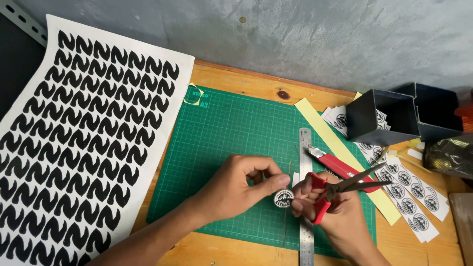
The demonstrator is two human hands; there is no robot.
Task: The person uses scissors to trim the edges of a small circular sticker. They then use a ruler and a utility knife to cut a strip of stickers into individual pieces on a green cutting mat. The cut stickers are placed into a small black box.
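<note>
1. Wooden surface (236, 81): carries all items; a large white sheet of repeated black shapes (74, 148) lies at its left side, away from the hands.
2. Green cutting mat (221, 133): centred under both hands.
3. Steel ruler (306, 231): lies on the mat beneath the right hand.
4. Left hand (236, 189): fingertips pinch a small round sticker (284, 198) just above the mat.
5. Right hand (332, 216): fingers closed through red-handled scissors (345, 187), blades pointing away from the sticker.

Steel ruler (306, 197) partly under right hand (335, 212) — patterned sheet (74, 148) cut by edge.
</note>
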